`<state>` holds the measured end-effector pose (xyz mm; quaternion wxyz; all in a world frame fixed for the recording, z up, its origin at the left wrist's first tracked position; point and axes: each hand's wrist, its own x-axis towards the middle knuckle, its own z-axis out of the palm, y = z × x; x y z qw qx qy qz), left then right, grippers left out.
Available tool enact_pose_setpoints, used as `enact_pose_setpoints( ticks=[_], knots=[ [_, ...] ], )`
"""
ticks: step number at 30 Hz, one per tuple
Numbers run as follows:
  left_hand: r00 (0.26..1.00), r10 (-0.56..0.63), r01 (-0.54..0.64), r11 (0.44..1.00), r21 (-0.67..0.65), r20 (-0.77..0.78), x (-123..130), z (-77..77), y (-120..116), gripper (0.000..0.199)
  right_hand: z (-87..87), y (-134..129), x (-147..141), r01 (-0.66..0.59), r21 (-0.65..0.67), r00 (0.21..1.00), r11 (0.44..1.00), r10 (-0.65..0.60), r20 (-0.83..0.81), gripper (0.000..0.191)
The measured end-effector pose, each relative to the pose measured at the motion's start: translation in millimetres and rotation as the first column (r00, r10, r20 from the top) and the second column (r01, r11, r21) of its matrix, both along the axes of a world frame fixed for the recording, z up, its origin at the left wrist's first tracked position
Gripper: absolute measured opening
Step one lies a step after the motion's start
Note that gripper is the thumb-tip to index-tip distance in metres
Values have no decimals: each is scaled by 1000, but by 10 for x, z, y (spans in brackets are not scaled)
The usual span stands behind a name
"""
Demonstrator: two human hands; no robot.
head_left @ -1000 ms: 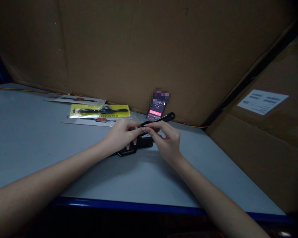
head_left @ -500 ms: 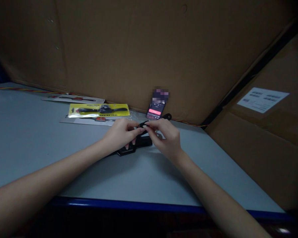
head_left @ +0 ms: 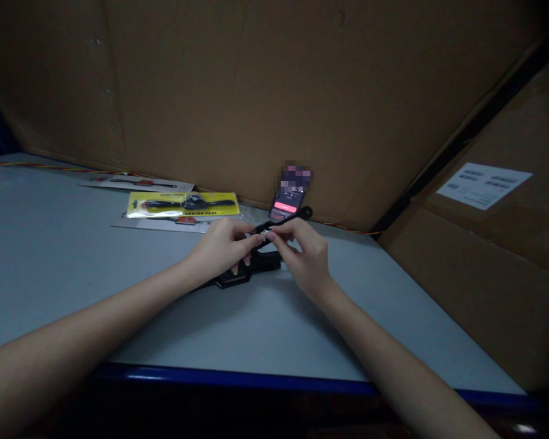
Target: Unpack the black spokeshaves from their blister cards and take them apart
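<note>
My left hand (head_left: 223, 245) is closed on a black tool (head_left: 299, 215) whose rounded handle end sticks out to the upper right, in front of the phone. The fingertips of my right hand (head_left: 305, 253) pinch at the tool's middle, beside my left fingertips, on a small shiny piece (head_left: 265, 233) too small to make out. Beneath my left hand, a second black tool (head_left: 268, 262) lies on the table, its left part partly covered by my fingers.
A lit phone (head_left: 289, 194) leans against the cardboard wall (head_left: 201, 91). A yellow tool package (head_left: 141, 205) and white cards (head_left: 132, 221) lie at the back left of the table (head_left: 50, 256). Twisted wires (head_left: 50, 166) run along the back. A labelled carton (head_left: 498, 244) stands on the right.
The handle end of the held tool has shifted slightly left and up. A small shiny piece now shows between my fingertips. My right hand has moved slightly left.
</note>
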<state>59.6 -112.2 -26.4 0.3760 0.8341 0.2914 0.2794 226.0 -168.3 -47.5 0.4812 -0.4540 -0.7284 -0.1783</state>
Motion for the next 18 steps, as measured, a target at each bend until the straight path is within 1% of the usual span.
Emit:
enact_pose_setpoints(
  ticks=[3, 7, 9, 11, 13, 15, 18],
  knots=[
    [1000, 5, -5, 1000, 10, -15, 0, 2, -2, 33, 11, 20, 8, 95, 43, 987, 995, -100, 127, 14],
    [1000, 18, -18, 1000, 23, -16, 3, -3, -8, 32, 44, 22, -28, 228, 69, 927, 971, -238, 288, 20],
    [1000, 21, -21, 999, 30, -17, 6, -6, -11, 31, 62, 11, -49, 271, 63, 894, 960, -276, 352, 22],
    [999, 31, -30, 999, 37, -23, 7, -9, -12, 30, 77, -2, -64, 283, 39, 879, 958, -276, 389, 24],
    [999, 38, -36, 998, 54, -30, 7, -8, -13, 28, 87, -10, -73, 276, 3, 884, 961, -255, 392, 24],
    [998, 44, -40, 996, 81, -39, 5, -2, -16, 28, 89, -9, -81, 255, -34, 907, 966, -227, 355, 25],
    [997, 54, -47, 991, 129, -47, -1, 14, -25, 30, 74, 2, -98, 192, -117, 964, 975, -164, 211, 32]
  ],
)
